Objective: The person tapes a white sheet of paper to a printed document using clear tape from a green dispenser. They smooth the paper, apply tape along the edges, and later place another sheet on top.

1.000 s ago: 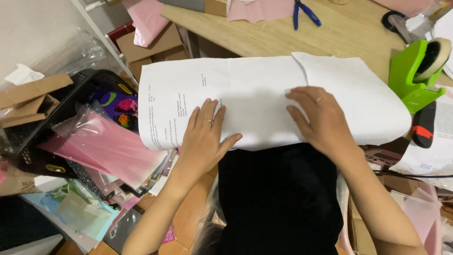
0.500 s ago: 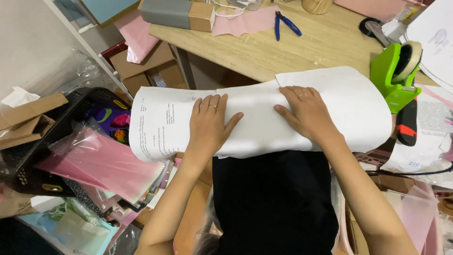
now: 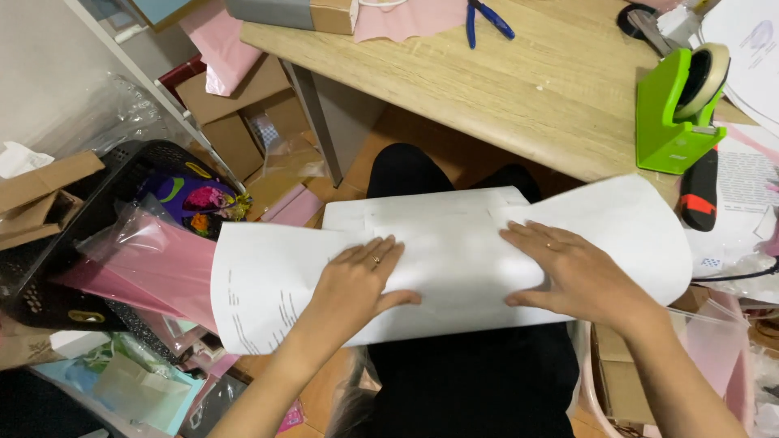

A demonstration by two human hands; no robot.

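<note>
A large white paper sheet [image 3: 454, 251] lies across my lap, folded over so its upper flap covers the middle. My left hand [image 3: 357, 280] presses flat on its left half, fingers spread, a ring on one finger. On the right half rests my right hand [image 3: 572, 272], palm down, fingers pointing left. Faint printed lines show through the sheet's left end. Black trousers [image 3: 479, 381] show beneath the paper.
A wooden desk [image 3: 503, 89] stands ahead with a green tape dispenser [image 3: 677, 109], blue pliers [image 3: 485, 18] and a black-and-red tool [image 3: 699, 195]. At left a black basket [image 3: 49, 276] holds pink plastic bags [image 3: 154, 264]; cardboard boxes [image 3: 235, 122] sit under the desk.
The paper has come down from the desk edge onto my lap. The view has tilted so more of the desk shows. Both hands stay flat on the sheet, now a little wider apart.
</note>
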